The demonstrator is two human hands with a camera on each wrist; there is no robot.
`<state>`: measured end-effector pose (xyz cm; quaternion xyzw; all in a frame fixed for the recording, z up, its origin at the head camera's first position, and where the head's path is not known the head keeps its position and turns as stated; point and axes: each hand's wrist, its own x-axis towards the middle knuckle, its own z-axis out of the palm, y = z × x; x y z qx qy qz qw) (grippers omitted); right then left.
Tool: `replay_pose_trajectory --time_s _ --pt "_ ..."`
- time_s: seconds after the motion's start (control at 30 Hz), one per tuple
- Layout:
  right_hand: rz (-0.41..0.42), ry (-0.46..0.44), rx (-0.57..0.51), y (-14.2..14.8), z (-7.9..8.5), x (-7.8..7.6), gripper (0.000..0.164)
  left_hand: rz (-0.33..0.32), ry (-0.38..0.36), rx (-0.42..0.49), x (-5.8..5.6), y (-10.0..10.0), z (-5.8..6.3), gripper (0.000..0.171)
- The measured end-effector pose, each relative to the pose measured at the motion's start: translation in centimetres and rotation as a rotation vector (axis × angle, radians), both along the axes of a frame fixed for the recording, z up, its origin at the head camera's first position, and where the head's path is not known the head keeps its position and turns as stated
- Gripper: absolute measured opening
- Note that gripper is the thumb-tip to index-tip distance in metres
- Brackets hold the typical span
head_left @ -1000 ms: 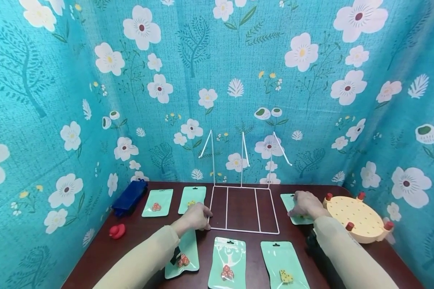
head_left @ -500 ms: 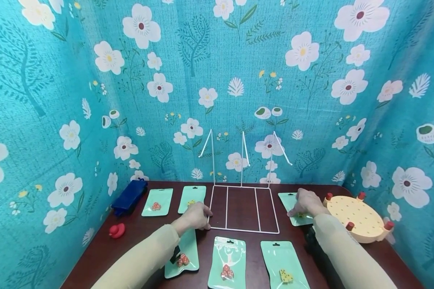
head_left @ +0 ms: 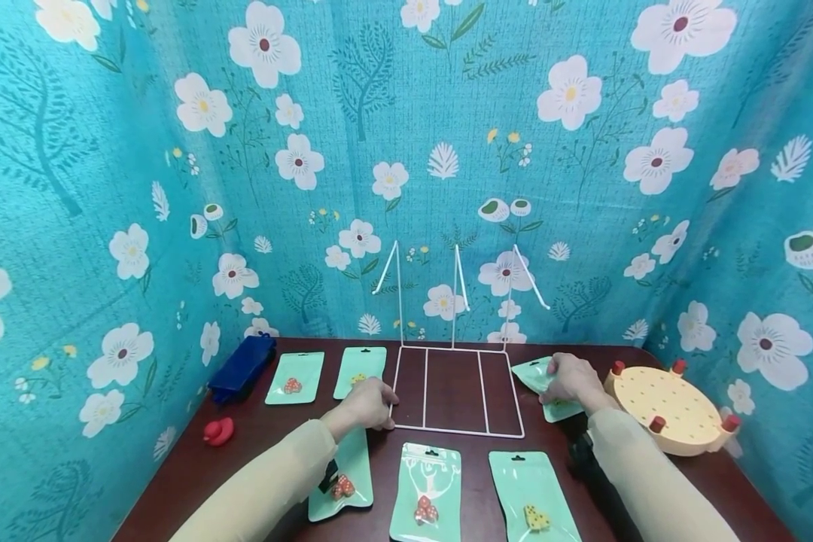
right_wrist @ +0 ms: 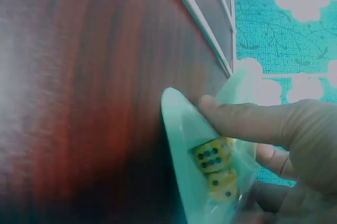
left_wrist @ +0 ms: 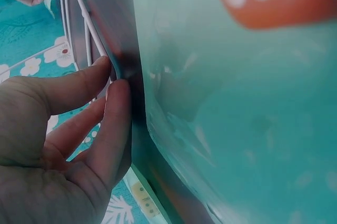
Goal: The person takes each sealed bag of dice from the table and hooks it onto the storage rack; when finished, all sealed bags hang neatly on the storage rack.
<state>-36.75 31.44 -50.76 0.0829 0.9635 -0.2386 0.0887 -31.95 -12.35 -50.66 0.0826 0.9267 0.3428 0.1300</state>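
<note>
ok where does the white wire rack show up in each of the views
Head: the white wire rack stands near the centre, its base on the table.
Left wrist: upper left, its wires running down to the left hand.
Right wrist: top, right of centre, only partly in frame.
Shared landmark: the flowered turquoise curtain, seen in all three.

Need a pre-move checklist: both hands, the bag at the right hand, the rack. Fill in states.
1. Right hand grip on bag: ok, thumb pressed on it.
2. Left hand grip on rack: ok, pinching near its front left corner.
3. Rack upright: ok.
4. Hooks free: ok, all three bare.
5. Bag flat: not ok, buckled in the grip.
6. Bag fully off table: cannot tell.
</note>
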Motion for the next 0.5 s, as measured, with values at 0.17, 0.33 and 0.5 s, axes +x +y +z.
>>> replay_pose_trajectory --time_s 0.17,0.33,0.5 --pt "0.01 0.082 -0.057 0.2 -0.2 1.1 0.063 -0.001 -0.002 -0.001 0.0 0.2 0.0 0.04" --pt "0.068 0.234 -0.133 0.5 -0.1 2.2 0.049 0.007 0.002 -0.018 -0.1 0.2 -0.1 0.039" --pt "0.082 0.28 -0.198 0.7 0.3 3.4 0.046 0.013 0.002 -0.032 -0.1 0.2 0.0 0.04"
